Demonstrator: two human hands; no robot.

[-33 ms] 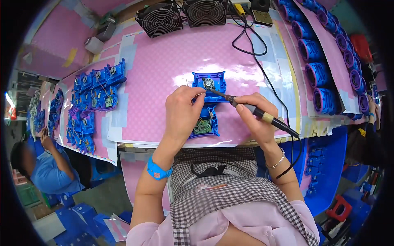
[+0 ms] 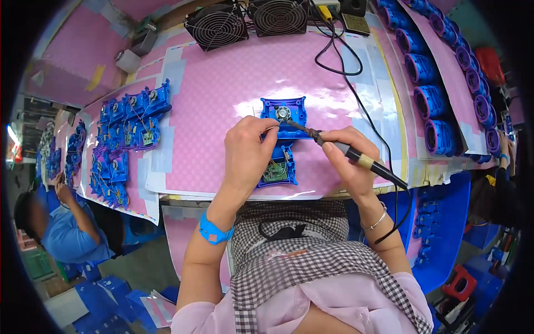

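My right hand [image 2: 351, 158] is wrapped round a soldering iron [image 2: 364, 161] with a black handle and a pale yellow band. Its tip reaches to the lower edge of a small round speaker [image 2: 283, 113] in a blue plastic housing [image 2: 300, 104]. From the left, my left hand [image 2: 248, 146] pinches a thin wire [image 2: 271, 128] close by the speaker; its fingers partly cover the housing. Joined or laid just below is a second blue housing part [image 2: 292, 179] with a green circuit board [image 2: 275, 171] and thin wires.
Several wired blue housings [image 2: 133, 119] lie at the left. Rows of blue and purple ring-shaped parts [image 2: 439, 136] line the right. Two black fans [image 2: 217, 26] stand at the back, near a black cable [image 2: 361, 108]. A blue bin [image 2: 439, 245] is at lower right. Co-workers sit on both sides.
My right hand and the soldering iron have shifted very slightly to the right. The left hand and the housing look unmoved.
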